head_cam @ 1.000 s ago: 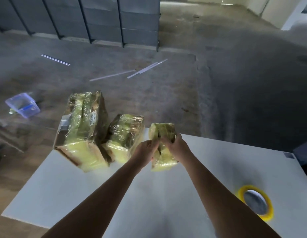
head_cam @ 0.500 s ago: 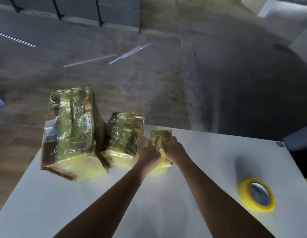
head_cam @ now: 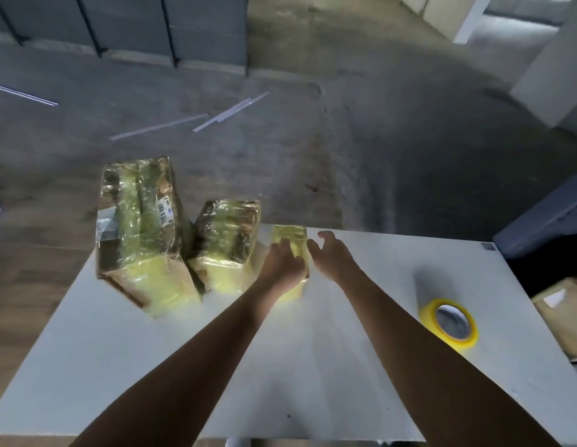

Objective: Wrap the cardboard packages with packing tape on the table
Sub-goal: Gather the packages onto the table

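The large package (head_cam: 139, 233), medium package (head_cam: 226, 243) and small package (head_cam: 288, 235) stand taped along the far edge of my table (head_cam: 313, 366). My left hand (head_cam: 282, 264) lies on the small one, gripping or pressing, I cannot tell; my right hand (head_cam: 332, 256) hovers beside it, fingers released. The tape roll (head_cam: 448, 322) lies idle; a plain box (head_cam: 564, 311), perhaps unwrapped, waits.

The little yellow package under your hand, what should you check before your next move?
1. Small yellow tape-wrapped cardboard package sits on the white table: ok.
2. Left hand rests on it, steadying it: ok.
3. Right hand open, off the package, free to reach: ok.
4. Yellow roll of packing tape lies on the table's right side, nothing covering it: ok.
5. Package's underside fully taped: cannot tell.
6. All boxes wrapped: not ok, a plain brown cardboard box sits beyond the table's right edge.
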A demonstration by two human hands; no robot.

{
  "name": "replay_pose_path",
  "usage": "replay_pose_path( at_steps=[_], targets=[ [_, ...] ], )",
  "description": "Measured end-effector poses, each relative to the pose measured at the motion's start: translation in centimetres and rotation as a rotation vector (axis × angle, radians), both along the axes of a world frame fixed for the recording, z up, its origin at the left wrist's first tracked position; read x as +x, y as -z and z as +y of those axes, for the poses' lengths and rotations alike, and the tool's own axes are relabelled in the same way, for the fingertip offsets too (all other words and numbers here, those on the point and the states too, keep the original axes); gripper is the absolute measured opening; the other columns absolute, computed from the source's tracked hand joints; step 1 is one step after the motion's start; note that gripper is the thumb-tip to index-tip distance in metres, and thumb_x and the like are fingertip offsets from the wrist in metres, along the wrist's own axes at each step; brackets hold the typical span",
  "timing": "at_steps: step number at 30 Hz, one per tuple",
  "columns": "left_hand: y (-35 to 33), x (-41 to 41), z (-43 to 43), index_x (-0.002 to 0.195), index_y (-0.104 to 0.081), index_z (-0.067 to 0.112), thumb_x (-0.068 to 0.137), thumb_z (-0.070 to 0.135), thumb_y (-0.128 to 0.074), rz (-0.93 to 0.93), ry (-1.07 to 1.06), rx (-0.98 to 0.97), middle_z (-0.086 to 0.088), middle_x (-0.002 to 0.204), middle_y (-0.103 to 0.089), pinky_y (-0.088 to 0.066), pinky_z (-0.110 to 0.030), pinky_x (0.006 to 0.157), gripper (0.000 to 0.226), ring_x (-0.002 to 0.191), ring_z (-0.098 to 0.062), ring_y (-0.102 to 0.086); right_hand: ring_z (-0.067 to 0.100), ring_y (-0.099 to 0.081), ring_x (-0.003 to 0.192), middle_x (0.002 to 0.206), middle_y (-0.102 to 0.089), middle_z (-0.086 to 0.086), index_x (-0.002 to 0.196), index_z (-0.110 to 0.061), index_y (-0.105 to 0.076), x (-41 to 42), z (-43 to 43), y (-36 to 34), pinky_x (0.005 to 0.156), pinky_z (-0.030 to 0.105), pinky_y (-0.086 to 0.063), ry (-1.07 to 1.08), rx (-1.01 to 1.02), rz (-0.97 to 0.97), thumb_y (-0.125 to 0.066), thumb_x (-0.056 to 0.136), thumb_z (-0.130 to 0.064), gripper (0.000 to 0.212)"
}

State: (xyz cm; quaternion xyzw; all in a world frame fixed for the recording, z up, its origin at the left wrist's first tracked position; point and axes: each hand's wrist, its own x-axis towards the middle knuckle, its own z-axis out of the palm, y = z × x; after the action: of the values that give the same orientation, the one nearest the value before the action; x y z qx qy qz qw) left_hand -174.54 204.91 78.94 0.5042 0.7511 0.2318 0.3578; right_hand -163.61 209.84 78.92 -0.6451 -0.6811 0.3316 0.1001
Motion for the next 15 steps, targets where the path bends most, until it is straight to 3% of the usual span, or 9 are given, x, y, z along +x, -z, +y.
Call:
replay_pose_path(
  at_steps=[3, 5, 6, 10, 15],
  targets=[
    [-1.2, 1.9, -2.3, 0.141, -0.038, 0.010, 0.094, 0.013, -0.041, 0.014, -0.023, 0.038, -0.014, 0.140, -0.041, -0.052, -0.036, 0.084, 0.047, 0.112, -0.030, -0.055, 0.031, -0.052, 0.121, 0.138, -0.049, 0.017, 0.142, -0.013, -0.036, 2.4, -2.0, -0.6, 0.097, 0.034, -0.042, -0.018, 0.023, 0.029, -0.040, 0.100, -0.041, 0.051],
    [-1.8, 3.7, -4.3, 0.141, -0.038, 0.011, 0.095, 0.013, -0.041, 0.012, -0.043, 0.059, -0.012, 0.142, -0.037, -0.049, -0.022, 0.062, 0.046, 0.108, -0.026, -0.055, 0.030, -0.052, 0.121, 0.139, -0.049, 0.016, 0.142, -0.013, -0.037, 4.5, -3.8, -1.0, 0.097, 0.034, -0.042, -0.032, 0.034, 0.057, -0.039, 0.100, -0.042, 0.051],
    [-2.2, 4.8, -5.4, 0.142, -0.037, 0.011, 0.096, 0.014, -0.041, 0.013, -0.054, 0.066, -0.011, 0.143, -0.036, -0.044, -0.018, 0.058, 0.047, 0.108, -0.025, -0.054, 0.029, -0.052, 0.122, 0.140, -0.049, 0.015, 0.142, -0.013, -0.037, 5.7, -4.8, -1.2, 0.097, 0.034, -0.043, -0.040, 0.042, 0.071, -0.039, 0.100, -0.042, 0.051],
    [-3.4, 9.7, -10.0, 0.143, -0.037, 0.013, 0.096, 0.016, -0.042, 0.010, -0.084, 0.093, -0.011, 0.144, -0.038, -0.048, -0.029, 0.081, 0.048, 0.116, -0.027, -0.053, 0.027, -0.052, 0.122, 0.140, -0.049, 0.013, 0.141, -0.013, -0.038, 10.9, -9.0, -2.0, 0.097, 0.032, -0.041, -0.059, 0.066, 0.123, -0.038, 0.101, -0.042, 0.050],
    [-4.6, 15.8, -15.4, 0.142, -0.038, 0.015, 0.097, 0.017, -0.041, 0.001, -0.098, 0.107, -0.008, 0.146, -0.037, -0.041, -0.023, 0.077, 0.045, 0.113, -0.021, -0.052, 0.026, -0.054, 0.117, 0.137, -0.052, 0.011, 0.138, -0.015, -0.042, 16.9, -14.1, -2.8, 0.093, 0.031, -0.043, -0.044, 0.058, 0.185, -0.038, 0.100, -0.043, 0.047]
  ],
)
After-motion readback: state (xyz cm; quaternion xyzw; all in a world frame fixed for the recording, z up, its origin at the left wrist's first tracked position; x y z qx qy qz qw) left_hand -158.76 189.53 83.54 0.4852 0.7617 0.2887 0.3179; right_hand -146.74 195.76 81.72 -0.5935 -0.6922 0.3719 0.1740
